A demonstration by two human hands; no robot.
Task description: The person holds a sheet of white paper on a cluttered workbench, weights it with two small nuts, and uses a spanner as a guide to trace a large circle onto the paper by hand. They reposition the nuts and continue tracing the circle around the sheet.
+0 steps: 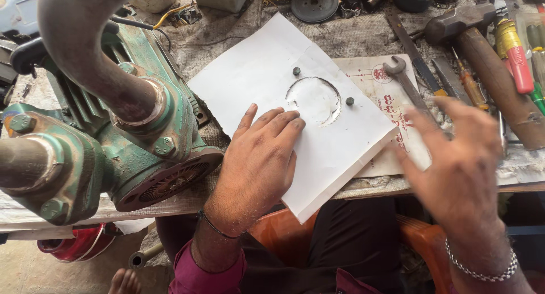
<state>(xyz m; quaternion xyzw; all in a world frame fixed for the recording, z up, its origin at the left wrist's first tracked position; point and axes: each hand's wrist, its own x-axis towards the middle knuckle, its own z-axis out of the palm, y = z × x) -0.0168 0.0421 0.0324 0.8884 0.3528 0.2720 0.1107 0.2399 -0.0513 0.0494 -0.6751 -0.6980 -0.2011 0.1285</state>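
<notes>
the left hand (258, 160) is lying flat, fingers spread, pinning the white paper sheet with a scribed circle (295, 101) on the bench beside the green cast-iron pump (113, 146), while the blurred right hand (454, 157) is hovering open and empty near the steel spanner (406, 84), suggesting the marking-out step, next calling for a steady tool pickup.

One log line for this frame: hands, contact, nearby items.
left hand: flat on white sheet | right hand: blurred, empty, above spanner | sheet: round mark, two bolts

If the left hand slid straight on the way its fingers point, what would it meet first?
Probably the round cut mark in the white sheet: the left hand lies flat on that sheet, fingertips just short of the circle's lower left edge. The small dark bolts sit further on.
</notes>
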